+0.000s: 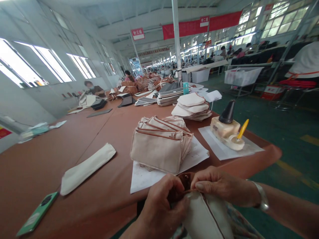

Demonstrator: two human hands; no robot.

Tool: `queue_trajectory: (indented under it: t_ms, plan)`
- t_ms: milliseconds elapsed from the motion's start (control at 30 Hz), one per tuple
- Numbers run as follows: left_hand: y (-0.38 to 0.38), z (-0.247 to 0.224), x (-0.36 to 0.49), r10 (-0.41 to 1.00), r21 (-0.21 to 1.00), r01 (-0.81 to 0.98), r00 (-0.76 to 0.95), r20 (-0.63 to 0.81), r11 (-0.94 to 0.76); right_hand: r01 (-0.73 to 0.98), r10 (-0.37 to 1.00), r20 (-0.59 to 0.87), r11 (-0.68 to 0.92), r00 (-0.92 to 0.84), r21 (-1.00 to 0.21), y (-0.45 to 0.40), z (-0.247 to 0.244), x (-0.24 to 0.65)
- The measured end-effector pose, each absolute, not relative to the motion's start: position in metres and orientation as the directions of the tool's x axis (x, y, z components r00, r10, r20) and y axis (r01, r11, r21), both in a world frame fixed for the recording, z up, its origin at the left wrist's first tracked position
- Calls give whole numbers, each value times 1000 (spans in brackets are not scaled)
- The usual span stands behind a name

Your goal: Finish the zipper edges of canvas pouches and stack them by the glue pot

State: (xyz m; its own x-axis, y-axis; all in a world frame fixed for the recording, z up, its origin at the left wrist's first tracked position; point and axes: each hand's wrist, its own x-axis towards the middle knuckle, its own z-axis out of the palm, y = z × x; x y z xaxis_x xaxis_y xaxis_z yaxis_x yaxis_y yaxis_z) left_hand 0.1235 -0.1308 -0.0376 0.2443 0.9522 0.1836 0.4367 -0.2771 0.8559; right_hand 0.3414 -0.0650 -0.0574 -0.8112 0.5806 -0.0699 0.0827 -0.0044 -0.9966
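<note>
Just off the table's front edge, my left hand [164,202] and my right hand [219,186] both pinch the brown-edged rim of a cream bag piece [199,212]. A dark brown seam runs down its side, and its lower end leaves the bottom of the picture. Brown material shows between my hands at its top; my fingers hide part of the rim. Just beyond my hands, a stack of similar cream pouches [157,149] with brown edges sits on white paper [142,177].
The brown-covered table [99,169] bears a long cream piece [87,169] and a green phone [37,214] at left. On the right stand a glue pot [224,129] with black cone and yellow stick, and stacked cream panels [191,106]. Co-workers sit farther back.
</note>
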Motion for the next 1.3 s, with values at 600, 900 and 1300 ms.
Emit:
queue_trajectory:
  t_ms: [600,900,1300]
  plan:
    - [-137,-45,132,724,73,810,475,500,-582,-11,537,-168,-313,-827,-950,-70,-66,339]
    - [-134,-47,130,730,18,824,491,475,-566,46,528,-92,-99,-844,-994,-71,-65,338]
    - [-126,-21,123,866,548,672,366,340,-498,121,562,-87,23,-823,-992,-69,-58,344]
